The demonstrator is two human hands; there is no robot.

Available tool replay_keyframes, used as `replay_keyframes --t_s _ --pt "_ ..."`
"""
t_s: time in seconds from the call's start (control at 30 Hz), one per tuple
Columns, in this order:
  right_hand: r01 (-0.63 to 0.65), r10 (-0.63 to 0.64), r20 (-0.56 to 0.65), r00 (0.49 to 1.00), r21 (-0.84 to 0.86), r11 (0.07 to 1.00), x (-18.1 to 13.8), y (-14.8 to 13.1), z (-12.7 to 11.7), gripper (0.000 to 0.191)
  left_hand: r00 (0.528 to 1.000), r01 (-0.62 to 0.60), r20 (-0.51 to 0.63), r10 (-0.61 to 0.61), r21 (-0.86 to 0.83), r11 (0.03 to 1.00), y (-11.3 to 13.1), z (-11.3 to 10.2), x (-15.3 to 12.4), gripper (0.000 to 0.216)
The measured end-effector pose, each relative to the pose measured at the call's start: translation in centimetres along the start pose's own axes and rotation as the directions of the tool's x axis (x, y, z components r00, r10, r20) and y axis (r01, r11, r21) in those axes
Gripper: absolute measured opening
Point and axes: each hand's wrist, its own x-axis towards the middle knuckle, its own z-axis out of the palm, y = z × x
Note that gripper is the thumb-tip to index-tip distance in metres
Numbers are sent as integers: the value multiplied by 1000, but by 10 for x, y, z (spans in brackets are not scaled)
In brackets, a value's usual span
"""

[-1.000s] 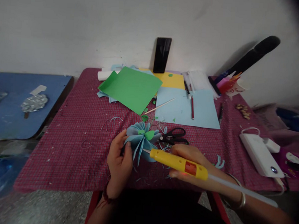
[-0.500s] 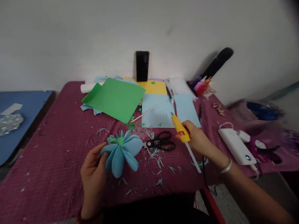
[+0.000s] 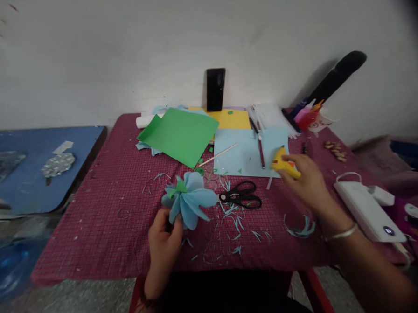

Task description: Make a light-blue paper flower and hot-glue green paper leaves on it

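My left hand [image 3: 164, 243] is closed on the base of a light blue paper flower [image 3: 188, 200] with a green centre, held just above the red checked tablecloth [image 3: 115, 203]. My right hand [image 3: 307, 182] is reached out to the right and grips a yellow glue gun [image 3: 284, 164] at the edge of the light blue paper sheet [image 3: 246, 151]. Black scissors [image 3: 241, 198] lie on the cloth between the two hands.
A green sheet [image 3: 180, 134], yellow paper [image 3: 237, 119], a wooden stick [image 3: 218, 154], a red pen [image 3: 261, 154] and paper scraps lie on the table. A black phone [image 3: 215, 89] leans on the wall. A white power bank [image 3: 369, 209] sits right. A blue board [image 3: 26, 165] lies left.
My right hand carried the glue gun away from the flower to the right and down toward the blue sheet. My left hand kept the flower and turned it.
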Motion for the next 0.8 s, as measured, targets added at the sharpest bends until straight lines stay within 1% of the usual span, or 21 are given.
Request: replay_keyframes --t_s 0.03,0.07,0.1,0.13,0.2,0.27,0.33,0.47,0.63,0.67,0.73,0.8 --pt "53 -54 12 998 64 997 -11 -23 1 22 1000 -15 14 15 15 1000 0 2 -3 16" --pt "106 -114 26 993 208 972 -20 -47 3 19 999 -27 29 26 25 999 -1 3 -6 16" --pt "134 -164 70 984 318 939 -28 -71 6 17 998 -37 42 36 35 999 -1 4 -7 16" --pt "164 -217 96 971 391 905 -33 -93 11 20 998 -50 52 48 45 998 -1 4 -8 16" --pt "207 -288 121 950 444 872 -35 -126 20 36 995 -79 66 75 59 995 1 3 -6 16" --pt "218 -309 134 941 457 862 -31 -145 27 46 992 -107 74 103 57 993 2 2 -4 17" --pt "219 -318 139 938 473 853 -25 -154 32 45 990 -124 66 121 49 991 1 1 -1 17" --pt "239 -343 125 931 501 832 -16 -163 38 28 986 -156 74 153 37 987 -3 1 0 16" --pt "218 -314 101 944 524 823 -12 -175 48 12 979 -168 125 164 27 985 -1 1 -1 19" --pt "206 -304 99 947 539 817 -11 -177 49 10 978 -167 131 162 30 986 0 1 -1 19" --pt "178 -282 98 954 573 800 -10 -179 52 14 978 -162 140 157 30 986 2 1 -1 20" --pt "145 -266 118 957 596 789 -9 -179 53 12 978 -158 143 153 24 987 3 1 0 19"
